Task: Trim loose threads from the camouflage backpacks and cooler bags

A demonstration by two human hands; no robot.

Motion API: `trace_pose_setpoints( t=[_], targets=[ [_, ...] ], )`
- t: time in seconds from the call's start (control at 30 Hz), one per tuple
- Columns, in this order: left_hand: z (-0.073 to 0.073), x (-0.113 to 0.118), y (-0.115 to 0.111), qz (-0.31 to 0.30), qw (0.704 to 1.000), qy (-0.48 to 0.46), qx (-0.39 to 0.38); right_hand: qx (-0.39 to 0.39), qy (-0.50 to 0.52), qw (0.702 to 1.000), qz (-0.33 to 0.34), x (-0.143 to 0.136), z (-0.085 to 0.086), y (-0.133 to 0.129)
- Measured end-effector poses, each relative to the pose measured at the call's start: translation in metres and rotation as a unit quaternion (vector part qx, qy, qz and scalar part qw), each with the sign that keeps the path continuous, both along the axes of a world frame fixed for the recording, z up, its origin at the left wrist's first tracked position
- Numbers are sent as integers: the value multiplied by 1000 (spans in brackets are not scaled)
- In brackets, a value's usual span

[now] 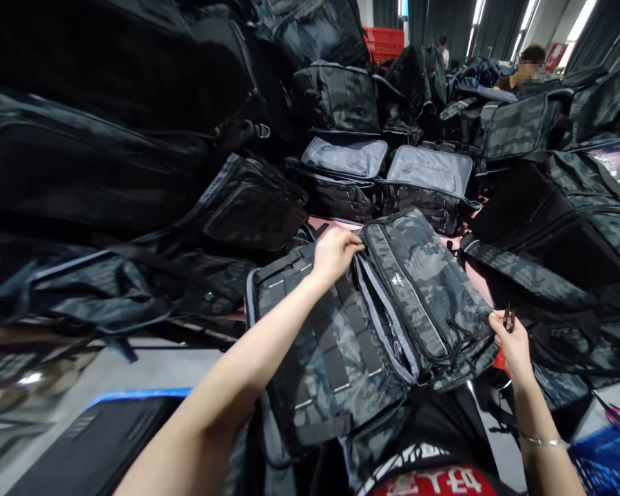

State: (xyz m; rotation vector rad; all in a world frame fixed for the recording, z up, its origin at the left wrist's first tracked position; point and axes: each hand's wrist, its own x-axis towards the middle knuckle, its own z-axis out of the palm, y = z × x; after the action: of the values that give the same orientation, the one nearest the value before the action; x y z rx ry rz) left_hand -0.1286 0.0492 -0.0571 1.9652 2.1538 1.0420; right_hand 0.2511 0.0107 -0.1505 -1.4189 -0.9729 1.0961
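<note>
A dark camouflage backpack (pixel 335 344) lies in front of me, its front panel folded open. My left hand (pixel 337 253) pinches the upper edge of the pocket section (pixel 418 275), beside a partly open zipped slot with a grey lining (pixel 385 324). At the section's lower right corner, my right hand (pixel 510 337) grips the fabric between thumb and fingers. Small dark scissors or snips (pixel 508 318) stick up from that same hand. A white logo and a light piping line run along the pocket section.
Two bags with grey-lined flaps (pixel 431 169) stand open behind the backpack. Dark bags are piled at left (pixel 83 165) and right (pixel 563 227). A red crate (pixel 385 44) is at the back, with a person (pixel 507 83) at upper right. Blue mesh (pixel 610 455) lies lower right.
</note>
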Motion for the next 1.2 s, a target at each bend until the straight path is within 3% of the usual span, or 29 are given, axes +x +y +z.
trace_pose_setpoints(
  t=[0.1,0.17,0.27,0.33,0.4,0.57,0.7,0.9,1.03,1.2],
  targets=[
    [-25,49,-68,-195,978,38,58,12,-20,1000,1,1,-3,1],
    [-38,81,-119,-224,971,25,83,12,-20,1000,-3,0,-2,2],
    [-48,117,-181,-403,913,35,52,11,-20,1000,-16,-5,4,4],
    [-48,126,-203,-466,882,71,10,14,-25,999,-18,-8,8,6],
    [-46,125,-211,-441,896,53,-23,18,-28,999,-10,-9,10,7],
    [-36,112,-214,-280,957,-68,-27,18,-20,1000,7,-7,10,6],
    [-39,114,-212,-160,986,-43,-3,27,-15,1000,2,-5,7,6],
    [-55,107,-223,-105,994,23,1,29,-23,999,7,-3,8,7],
    [-63,88,-251,-57,996,58,37,38,-32,999,8,-2,7,9],
    [-76,66,-288,63,995,64,48,63,-34,997,-10,-1,1,10]
  ],
)
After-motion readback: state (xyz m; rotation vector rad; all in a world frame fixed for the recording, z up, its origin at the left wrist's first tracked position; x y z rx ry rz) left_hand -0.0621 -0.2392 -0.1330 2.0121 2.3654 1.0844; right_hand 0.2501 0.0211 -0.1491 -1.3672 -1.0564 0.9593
